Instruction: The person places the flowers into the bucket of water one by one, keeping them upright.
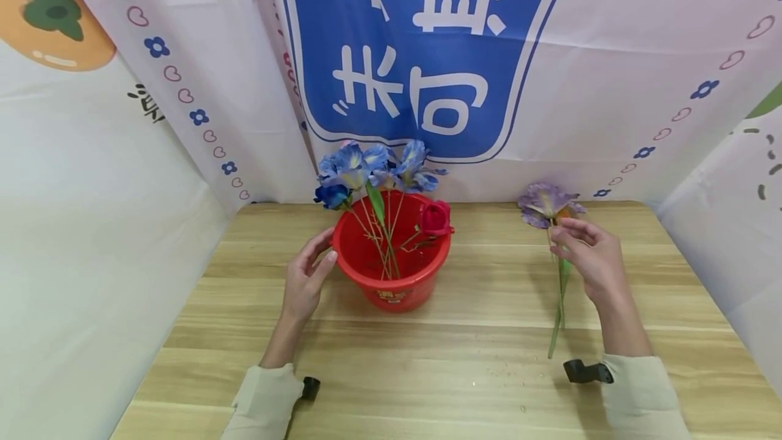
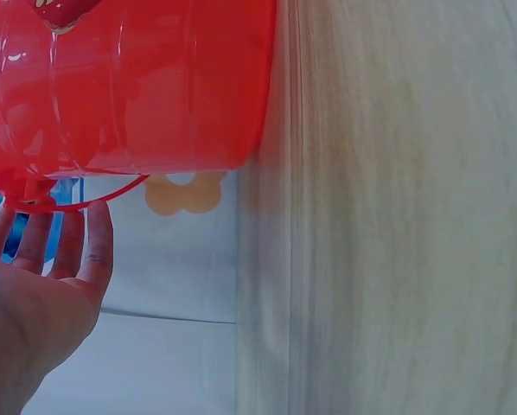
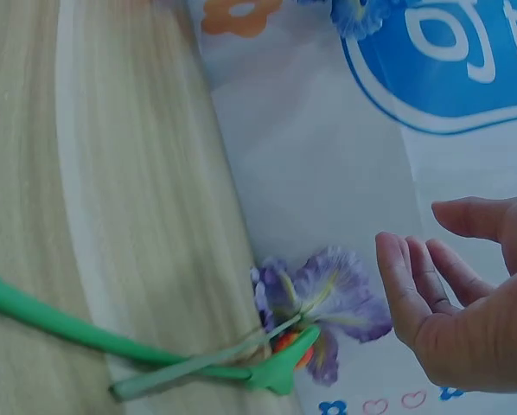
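A red bucket stands on the table with blue iris flowers, a dark blue bloom and a red rose leaning in it. My left hand rests its fingertips at the bucket's left side below the rim, by the thin red handle. On the right lies a purple iris with its stem toward me, over an orange flower mostly hidden beneath it. My right hand hovers over the iris stem, thumb and fingers apart with nothing between them in the right wrist view.
A printed cloth hangs right behind the table's back edge, and more cloth flanks the left side. Small crumbs are scattered on the wooden table at the front right.
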Available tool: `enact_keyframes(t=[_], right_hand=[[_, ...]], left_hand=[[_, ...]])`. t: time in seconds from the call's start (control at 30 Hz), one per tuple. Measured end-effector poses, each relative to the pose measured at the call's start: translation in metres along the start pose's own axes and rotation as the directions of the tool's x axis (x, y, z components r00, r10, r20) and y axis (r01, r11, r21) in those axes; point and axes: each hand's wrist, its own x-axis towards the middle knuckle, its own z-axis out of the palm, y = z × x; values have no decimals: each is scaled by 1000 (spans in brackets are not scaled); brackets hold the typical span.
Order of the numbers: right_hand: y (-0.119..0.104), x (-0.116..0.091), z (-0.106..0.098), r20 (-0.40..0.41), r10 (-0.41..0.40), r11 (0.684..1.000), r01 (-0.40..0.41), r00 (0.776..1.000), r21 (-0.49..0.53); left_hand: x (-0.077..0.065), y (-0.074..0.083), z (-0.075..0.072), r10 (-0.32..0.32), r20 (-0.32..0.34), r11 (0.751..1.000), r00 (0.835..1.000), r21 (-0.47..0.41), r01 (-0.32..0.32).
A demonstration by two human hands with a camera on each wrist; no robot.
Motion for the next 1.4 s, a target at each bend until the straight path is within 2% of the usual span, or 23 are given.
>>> enact_keyframes(t=[0.13,0.3,0.43,0.7,0.87,1.03,1.23,1.4], right_hand=[[5,1,-6,16,43,999,-43,999,-4],[13,5,-12,42,71,994,-67,997,-91],[19,9,-14,36,83,988,-78,996,-130],[30,14,-22,17,128,982,-125,992,-143],[34,17,-24,27,155,968,-146,988,-204],[37,18,-26,29,160,959,-148,987,-243],[41,19,-30,31,152,963,-140,988,-229],[43,21,-31,49,163,949,-144,985,-279]], left_hand=[[-1,0,0,-1,-2,1000,1000,-4,1],[-2,0,0,6,-7,1000,1000,-13,-6],[-1,-1,0,10,-7,1000,1000,-16,-10],[-2,-1,-3,3,6,1000,1000,-6,-3],[-3,-1,-3,2,5,1000,1000,-8,-2],[-2,-2,-2,8,2,1000,1000,-12,-8],[-1,-3,-1,11,2,1000,1000,-13,-11],[0,-4,-1,12,8,1000,1000,-13,-12]])
